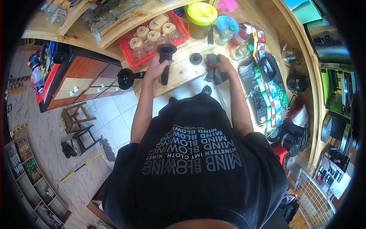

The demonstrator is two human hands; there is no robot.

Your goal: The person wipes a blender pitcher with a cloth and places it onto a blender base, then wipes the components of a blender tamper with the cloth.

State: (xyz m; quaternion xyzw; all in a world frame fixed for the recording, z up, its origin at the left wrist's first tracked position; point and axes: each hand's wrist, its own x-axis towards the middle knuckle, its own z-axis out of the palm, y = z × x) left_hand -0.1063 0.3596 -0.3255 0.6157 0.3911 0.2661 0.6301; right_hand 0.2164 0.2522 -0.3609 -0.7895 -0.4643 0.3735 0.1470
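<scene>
My left hand [154,68] is wrapped round a black tube with a wide flared rim [166,51], held upright over the front of the wooden table [183,76]. In my right hand [225,64] is a bunched dark grey cloth [212,69], hanging down at the table's front edge. Between the two hands a small black round piece with a knob [196,58] rests on the wood. Just left of my left wrist is a black round object with a short handle [126,79]; its kind is unclear.
Behind my left hand, a red basket [131,61] holds several glass jars with cream lids. A yellow-lidded container [202,15], a blue bowl [227,23] and several bottles [243,52] stand at the back. Right of my arm is a black tray [253,87] of utensils with packet strips [272,99].
</scene>
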